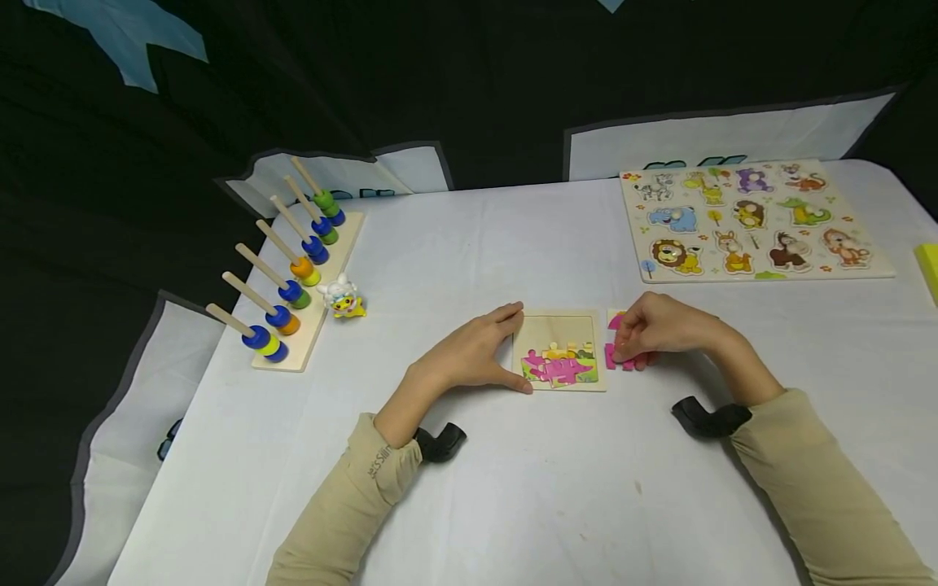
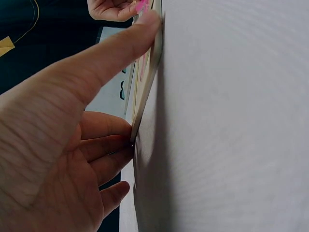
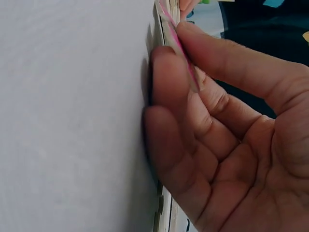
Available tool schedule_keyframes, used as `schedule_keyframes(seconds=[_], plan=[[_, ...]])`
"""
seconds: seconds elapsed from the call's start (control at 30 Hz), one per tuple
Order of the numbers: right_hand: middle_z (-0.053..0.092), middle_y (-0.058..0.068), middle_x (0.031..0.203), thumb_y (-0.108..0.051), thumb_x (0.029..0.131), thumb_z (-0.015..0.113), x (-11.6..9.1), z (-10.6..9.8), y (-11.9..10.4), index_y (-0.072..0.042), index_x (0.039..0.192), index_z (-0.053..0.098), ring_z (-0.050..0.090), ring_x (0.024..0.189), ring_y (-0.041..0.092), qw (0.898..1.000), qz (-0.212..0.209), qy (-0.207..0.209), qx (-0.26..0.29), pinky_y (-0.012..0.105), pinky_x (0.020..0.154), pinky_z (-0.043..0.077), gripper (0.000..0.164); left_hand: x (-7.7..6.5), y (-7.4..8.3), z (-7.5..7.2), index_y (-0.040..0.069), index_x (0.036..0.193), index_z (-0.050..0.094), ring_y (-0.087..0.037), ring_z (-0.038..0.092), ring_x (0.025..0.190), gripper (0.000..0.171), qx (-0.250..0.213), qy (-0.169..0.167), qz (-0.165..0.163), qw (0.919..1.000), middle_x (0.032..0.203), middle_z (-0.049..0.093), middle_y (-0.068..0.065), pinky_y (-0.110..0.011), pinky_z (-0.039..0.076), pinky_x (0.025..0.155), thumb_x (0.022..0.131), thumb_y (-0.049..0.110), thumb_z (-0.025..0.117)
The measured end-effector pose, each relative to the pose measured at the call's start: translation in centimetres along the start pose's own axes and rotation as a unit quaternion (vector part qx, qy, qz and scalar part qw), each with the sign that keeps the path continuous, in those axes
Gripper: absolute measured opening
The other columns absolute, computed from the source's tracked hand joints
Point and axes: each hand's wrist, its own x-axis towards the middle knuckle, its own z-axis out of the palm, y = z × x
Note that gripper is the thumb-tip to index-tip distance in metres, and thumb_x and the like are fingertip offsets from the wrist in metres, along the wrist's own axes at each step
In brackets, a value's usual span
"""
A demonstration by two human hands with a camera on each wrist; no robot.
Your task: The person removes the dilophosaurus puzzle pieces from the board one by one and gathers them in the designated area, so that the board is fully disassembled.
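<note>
A small wooden jigsaw board (image 1: 560, 328) lies on the table, its lower half filled with pink, yellow and green pieces (image 1: 560, 370). My left hand (image 1: 472, 350) spans the board's left side. Its thumb touches the near corner and its outstretched fingers rest along the far left edge. Just right of the board, my right hand (image 1: 668, 324) pinches a thin puzzle piece (image 3: 179, 46) with a pink face between thumb and fingers. Loose pink pieces (image 1: 610, 356) lie under and beside that hand, partly hidden by it.
A large wooden animal puzzle (image 1: 755, 244) lies at the back right. On the left stand a peg board (image 1: 293, 354) with coloured rings and a small white-and-yellow figurine (image 1: 344, 299). A yellow object (image 1: 929, 268) sits at the right edge. Dark curtains border the white table.
</note>
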Motion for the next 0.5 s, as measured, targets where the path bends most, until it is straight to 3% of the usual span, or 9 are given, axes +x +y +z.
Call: schedule_keyframes(seconds=[0.5], plan=[[0.058, 0.0, 0.055, -0.02, 0.073, 0.073, -0.1, 0.2, -1.1, -0.003, 0.072, 0.064, 0.055, 0.05, 0.012, 0.996, 0.066, 0.024, -0.048, 0.024, 0.051, 0.047, 0.019, 0.0, 0.0, -0.1, 0.006, 0.142, 0.027, -0.015, 0.02, 0.139, 0.105, 0.007, -0.002, -0.004, 1.0, 0.152, 0.018, -0.003, -0.031, 0.023, 0.112, 0.063, 0.059, 0.072]])
